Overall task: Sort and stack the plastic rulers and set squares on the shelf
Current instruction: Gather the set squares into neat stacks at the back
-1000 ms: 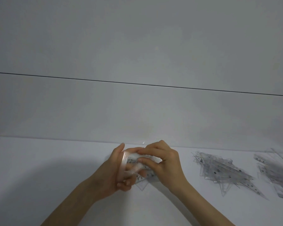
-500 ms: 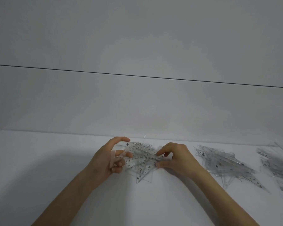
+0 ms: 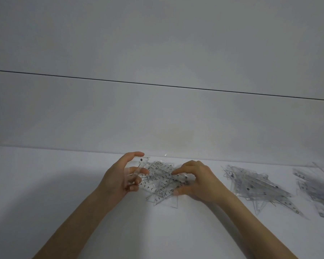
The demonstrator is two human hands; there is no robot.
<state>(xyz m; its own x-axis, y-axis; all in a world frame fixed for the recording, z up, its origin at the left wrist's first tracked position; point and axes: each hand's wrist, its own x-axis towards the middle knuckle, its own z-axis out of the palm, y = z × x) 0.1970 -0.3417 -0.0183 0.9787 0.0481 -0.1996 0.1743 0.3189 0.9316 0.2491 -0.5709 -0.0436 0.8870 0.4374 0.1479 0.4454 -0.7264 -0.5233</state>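
— So, where are the set squares (image 3: 160, 183)?

— On the white shelf (image 3: 64, 193), in a loose fan between the two hands, with the numbers showing and the edges crossing every way.

— And the left hand (image 3: 120, 176)?

— It grips a clear piece (image 3: 137, 166) at the fan's left end, with the thumb hooked over the top and the other fingers curled beneath. That piece is tilted up off the shelf. I cannot tell whether it is a ruler or a set square.

— The right hand (image 3: 198, 182)?

— It is curled over the fan's right side. The forefinger and thumb pinch the set squares from either edge.

— Anything else lying about?

— A second heap (image 3: 254, 186) of clear plastic lies to the right of the right hand, apart from it. A third heap (image 3: 318, 187) lies further right, cut by the frame's edge. Behind it all stands a pale back panel (image 3: 157, 118) with one dark seam.
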